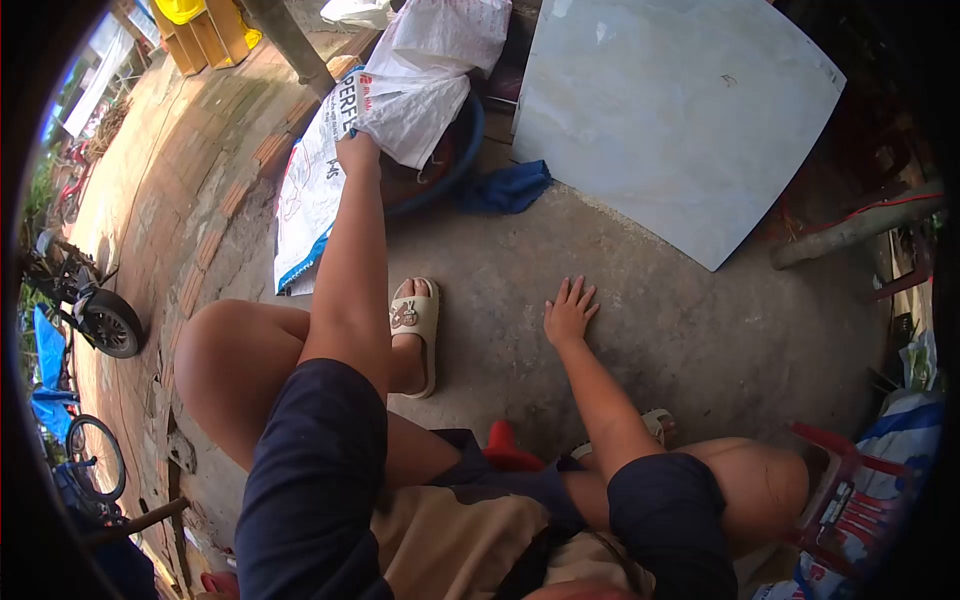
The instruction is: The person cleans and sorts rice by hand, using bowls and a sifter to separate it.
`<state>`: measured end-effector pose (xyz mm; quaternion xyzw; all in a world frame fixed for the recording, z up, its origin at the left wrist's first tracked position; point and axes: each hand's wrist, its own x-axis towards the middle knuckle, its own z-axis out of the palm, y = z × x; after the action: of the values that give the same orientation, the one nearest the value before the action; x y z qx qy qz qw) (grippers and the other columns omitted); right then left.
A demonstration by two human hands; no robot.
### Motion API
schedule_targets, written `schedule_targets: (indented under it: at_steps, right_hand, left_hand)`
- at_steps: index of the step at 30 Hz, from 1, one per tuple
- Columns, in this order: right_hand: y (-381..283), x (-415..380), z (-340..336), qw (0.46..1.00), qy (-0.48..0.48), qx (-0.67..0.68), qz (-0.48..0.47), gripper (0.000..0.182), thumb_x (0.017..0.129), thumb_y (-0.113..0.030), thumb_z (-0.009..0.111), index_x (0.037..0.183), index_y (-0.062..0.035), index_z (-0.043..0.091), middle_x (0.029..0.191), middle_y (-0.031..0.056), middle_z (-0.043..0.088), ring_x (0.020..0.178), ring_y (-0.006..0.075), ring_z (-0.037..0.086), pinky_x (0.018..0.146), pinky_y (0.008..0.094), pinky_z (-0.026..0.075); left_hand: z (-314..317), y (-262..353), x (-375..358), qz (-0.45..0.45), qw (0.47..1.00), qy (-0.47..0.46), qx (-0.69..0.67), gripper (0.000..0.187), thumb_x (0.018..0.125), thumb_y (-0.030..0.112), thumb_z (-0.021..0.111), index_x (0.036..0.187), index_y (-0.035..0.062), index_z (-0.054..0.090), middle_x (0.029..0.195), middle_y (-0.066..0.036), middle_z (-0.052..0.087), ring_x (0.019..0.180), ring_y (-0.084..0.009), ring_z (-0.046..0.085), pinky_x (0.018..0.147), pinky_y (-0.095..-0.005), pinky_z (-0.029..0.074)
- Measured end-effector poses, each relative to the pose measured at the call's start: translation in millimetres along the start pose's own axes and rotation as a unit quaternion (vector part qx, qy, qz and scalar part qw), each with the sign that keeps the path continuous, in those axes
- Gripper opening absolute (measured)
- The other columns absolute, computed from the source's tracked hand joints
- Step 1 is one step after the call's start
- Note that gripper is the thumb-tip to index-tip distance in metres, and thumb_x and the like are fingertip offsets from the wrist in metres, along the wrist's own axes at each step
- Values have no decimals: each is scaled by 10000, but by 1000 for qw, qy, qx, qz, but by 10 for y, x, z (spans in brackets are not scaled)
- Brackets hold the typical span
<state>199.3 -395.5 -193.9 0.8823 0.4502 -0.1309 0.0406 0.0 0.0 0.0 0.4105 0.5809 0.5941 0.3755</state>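
Note:
My left hand [358, 152] reaches forward, its fingers closed on the edge of a white printed sack [312, 200]. The sack has blue trim and dark lettering and drapes down to the floor on the left. A second white woven sack [415, 110] lies against it, over a blue basin [474, 130] whose inside is mostly hidden. On the concrete floor [500, 330] my right hand [570, 312] rests palm down, fingers spread, with nothing in it. Ahead of that hand lies a crumpled blue cloth [507, 187].
A large pale board [670, 110] stands ahead on the right, beside a wooden pole [860, 230]. A red plastic stool [850, 490] is by my right knee. On the left are a brick edge [235, 190], a motorbike wheel [112, 322] and a bicycle wheel [96, 457].

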Motion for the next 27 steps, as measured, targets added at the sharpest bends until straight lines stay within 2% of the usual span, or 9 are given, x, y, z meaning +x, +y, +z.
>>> schedule_targets:
  at_steps: [3, 6, 8, 10, 13, 15, 20, 25, 27]
  right_hand:
    - [-2, 38, -205, 999, -26, 21, 23, 707, 912, -405, 442, 1441, -54, 131, 1495, 207, 32, 1353, 452, 69, 1061, 579, 155]
    - [-45, -90, -234, 997, -62, 31, 22, 705, 910, -388, 451, 1439, -45, 135, 1492, 212, 42, 1352, 448, 81, 1070, 551, 169]
    - [-32, -124, -230, 998, -61, 27, 1, 701, 905, -378, 465, 1438, -52, 147, 1493, 206, 54, 1352, 445, 90, 1073, 534, 179]
    - [-11, -176, -190, 998, -56, 24, -10, 700, 903, -377, 469, 1438, -57, 152, 1493, 204, 58, 1352, 445, 93, 1074, 530, 181]
    - [43, -231, -167, 998, -52, 22, -24, 694, 901, -376, 473, 1437, -65, 161, 1494, 200, 61, 1351, 445, 93, 1074, 526, 183]
    - [19, -247, -151, 998, -53, 28, -25, 689, 902, -374, 472, 1437, -68, 165, 1494, 199, 61, 1351, 447, 91, 1074, 527, 183]
    - [8, -248, -67, 999, -35, 26, -30, 675, 904, -339, 472, 1428, -38, 172, 1484, 226, 69, 1343, 464, 97, 1063, 542, 193]
    - [18, -289, -92, 998, -54, 17, -16, 659, 919, -329, 442, 1441, -60, 144, 1495, 207, 42, 1349, 453, 92, 1073, 538, 171]
    - [2, -266, -49, 998, -49, 20, -26, 661, 915, -332, 444, 1438, -53, 151, 1493, 212, 48, 1346, 457, 97, 1070, 543, 172]
  left_hand:
    - [135, 605, -47, 25, 964, 24, -264, 229, 839, 129, 551, 954, -53, 630, 883, -93, 645, 740, -176, 617, 633, -281, 482]
    - [23, 948, -1, 44, 907, 95, -408, 220, 854, 82, 516, 998, -59, 604, 887, -96, 641, 723, -156, 603, 619, -268, 478]
    - [-75, 925, -45, 153, 934, 72, -315, 238, 846, 56, 526, 1052, -52, 575, 931, -102, 633, 788, -183, 614, 661, -293, 491]
    - [-107, 508, -81, 140, 979, 65, 132, 458, 849, 375, 525, 1147, 27, 551, 1082, -185, 602, 1019, -349, 574, 857, -467, 436]
    - [-66, -314, -690, 39, 886, -98, 452, 817, 718, 626, 583, 1317, 107, 384, 1240, -284, 412, 1126, -434, 469, 925, -482, 400]
    - [-208, -537, -1294, 30, 837, -141, 527, 887, 634, 644, 670, 1228, 32, 427, 1186, -301, 433, 1127, -415, 486, 878, -450, 449]
    - [149, -491, -1588, 175, 799, -134, 559, 575, 735, 537, 630, 1015, 36, 607, 1028, -150, 551, 1044, -346, 526, 815, -452, 448]
    - [400, -705, -1510, 148, 836, -168, 500, 552, 779, 519, 561, 1195, 156, 569, 1172, -88, 577, 1086, -330, 500, 909, -500, 349]
    - [291, -690, -1498, 195, 785, -203, 552, 612, 762, 502, 592, 1279, 190, 492, 1210, -74, 560, 1119, -326, 486, 917, -483, 351]
